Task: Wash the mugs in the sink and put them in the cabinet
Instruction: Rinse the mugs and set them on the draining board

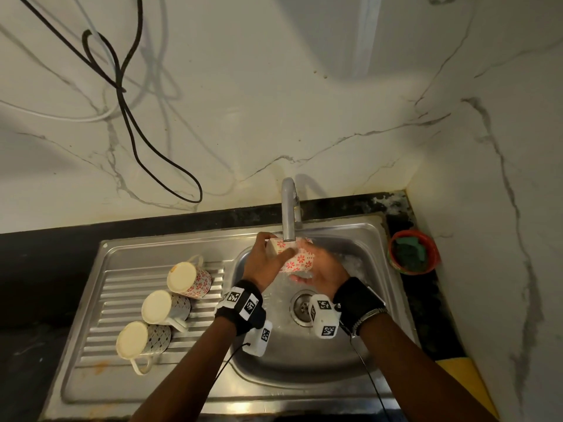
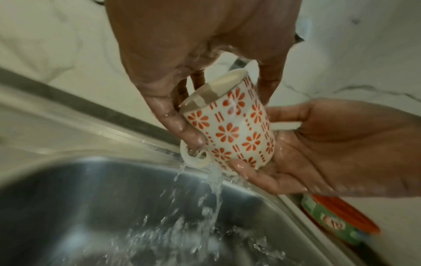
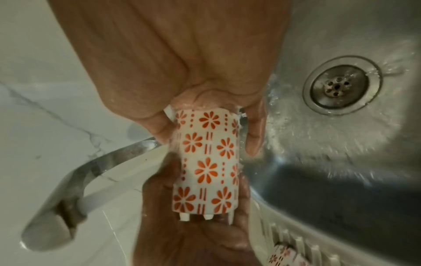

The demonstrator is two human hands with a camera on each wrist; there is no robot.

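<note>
- Held on its side under the tap (image 1: 288, 214), over the back part of the sink basin (image 1: 350, 357): a white mug with red flowers (image 1: 297, 259), water running off it into the basin.
- Left hand (image 1: 265, 261) curled round the mug's base end, thumb across the wall, fingers (image 2: 270, 84) behind.
- Right hand (image 1: 320, 271) cupped under the mug's rim end, fingers (image 3: 255, 133) bent up along its side; gripping it.
- Drain (image 1: 303, 306) uncovered near the basin's middle, below the wrists; front of the basin free, only splashing water there.
- Upside down in a diagonal row on the ribbed drainboard (image 1: 97, 303), left of the basin: another red-flowered mug (image 1: 189, 280), then two grey-patterned mugs (image 1: 166, 306) (image 1: 143, 339), each close beside the next.
- Flat rim of the drainboard bare around that row.
- On the dark ledge right of the sink, by the wall corner: a red tub (image 1: 413, 251) with a green scrub pad inside.
- Black cable (image 1: 128, 117) loose on the marble wall.
</note>
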